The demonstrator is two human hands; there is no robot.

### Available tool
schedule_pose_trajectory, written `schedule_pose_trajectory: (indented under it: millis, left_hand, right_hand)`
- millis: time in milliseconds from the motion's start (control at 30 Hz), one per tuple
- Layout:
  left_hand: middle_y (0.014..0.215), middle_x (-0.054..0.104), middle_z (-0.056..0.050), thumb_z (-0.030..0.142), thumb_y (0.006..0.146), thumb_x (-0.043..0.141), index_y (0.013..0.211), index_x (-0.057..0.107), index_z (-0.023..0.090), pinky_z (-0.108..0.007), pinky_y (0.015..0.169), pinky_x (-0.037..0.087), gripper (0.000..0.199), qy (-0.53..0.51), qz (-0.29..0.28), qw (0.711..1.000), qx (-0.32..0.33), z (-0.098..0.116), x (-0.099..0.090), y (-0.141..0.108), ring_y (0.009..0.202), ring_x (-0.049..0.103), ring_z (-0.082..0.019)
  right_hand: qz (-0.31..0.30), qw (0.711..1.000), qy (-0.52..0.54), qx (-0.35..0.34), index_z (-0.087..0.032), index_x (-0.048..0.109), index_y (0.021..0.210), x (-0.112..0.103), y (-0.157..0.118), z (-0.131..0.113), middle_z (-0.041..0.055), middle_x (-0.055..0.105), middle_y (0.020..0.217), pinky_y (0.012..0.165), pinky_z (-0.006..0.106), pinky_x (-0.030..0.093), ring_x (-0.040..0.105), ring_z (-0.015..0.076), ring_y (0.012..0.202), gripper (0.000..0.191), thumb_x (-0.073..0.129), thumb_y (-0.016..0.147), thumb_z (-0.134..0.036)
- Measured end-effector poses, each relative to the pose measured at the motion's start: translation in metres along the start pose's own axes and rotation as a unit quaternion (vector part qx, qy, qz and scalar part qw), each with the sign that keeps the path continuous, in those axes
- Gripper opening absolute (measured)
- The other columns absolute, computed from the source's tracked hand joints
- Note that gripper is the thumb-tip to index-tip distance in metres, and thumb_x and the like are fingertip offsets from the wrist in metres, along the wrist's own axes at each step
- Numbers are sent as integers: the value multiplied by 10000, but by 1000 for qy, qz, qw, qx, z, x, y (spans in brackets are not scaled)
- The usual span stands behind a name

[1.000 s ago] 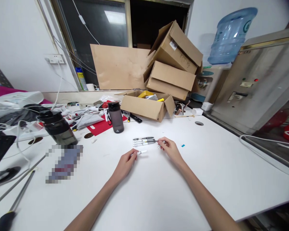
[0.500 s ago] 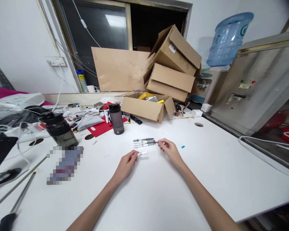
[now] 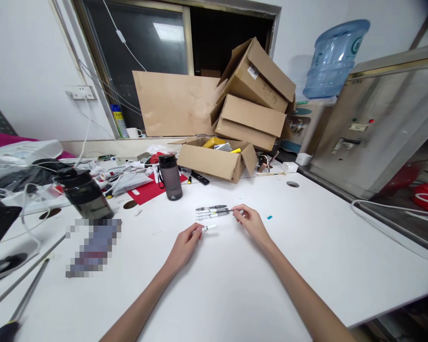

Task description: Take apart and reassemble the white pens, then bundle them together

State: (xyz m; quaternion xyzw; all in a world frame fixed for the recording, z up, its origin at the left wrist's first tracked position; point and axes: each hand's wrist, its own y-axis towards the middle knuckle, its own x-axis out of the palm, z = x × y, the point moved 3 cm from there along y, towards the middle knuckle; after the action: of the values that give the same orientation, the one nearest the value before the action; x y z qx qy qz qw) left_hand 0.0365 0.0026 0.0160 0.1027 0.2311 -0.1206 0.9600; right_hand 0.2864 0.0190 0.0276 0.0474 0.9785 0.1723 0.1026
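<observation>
My left hand [image 3: 184,244] is closed, thumb against fingers, on a slim white pen part [image 3: 210,228] that sticks out to the right just above the table. My right hand [image 3: 248,219] pinches a thin pen with a dark tip [image 3: 231,210] pointing left; most of it is hidden by the fingers. Between and beyond the hands, several grey-and-white pens [image 3: 212,213] lie side by side on the white table [image 3: 221,285]. Their right ends come close to my right fingertips.
A small blue piece [image 3: 269,217] lies right of my right hand. Behind the pens stand a dark bottle [image 3: 171,178] and an open cardboard box [image 3: 210,160]. On the left are a black-lidded bottle [image 3: 83,194], a pixelated patch [image 3: 96,249] and a screwdriver [image 3: 28,294].
The whole view has shifted slightly, so things sit a little further left. Both hands keep nearly the same pose and hold.
</observation>
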Motion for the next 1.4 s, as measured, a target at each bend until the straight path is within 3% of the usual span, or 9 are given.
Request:
schedule_pose_trajectory:
  millis: [400,733,1167,1400]
  left_hand:
    - [699,514,26,549,974,406,934,655,202,-255,640,345,429,0,-5,1000,-2,0,0,0,652,442,-160]
    - [695,513,27,552,981,386,937,643,206,-256,644,356,434,7,1,1000,6,-1,0,0,652,459,-167]
    - [685,500,30,520,986,388,887,624,203,-249,632,342,408,-4,-8,1000,13,3,0,-2,640,448,-159]
    - [680,504,35,511,985,390,890,627,209,-250,640,342,395,3,-3,1000,10,1,0,-1,640,452,-162]
  right_hand:
    - [13,1000,-4,-6,-213,734,958,-2,1,1,36,706,882,662,283,471,588,168,684,223,630,851,-379]
    - [10,1000,-2,-8,-215,741,970,-3,0,-3,19,678,767,652,286,465,578,174,655,235,630,855,-387]
    - [16,1000,16,-8,-212,736,956,-3,1,-6,25,675,794,628,283,451,567,167,650,232,640,843,-391]
    - [26,999,29,6,-199,728,953,-6,2,-9,5,617,688,590,274,418,541,160,612,251,665,819,-401]
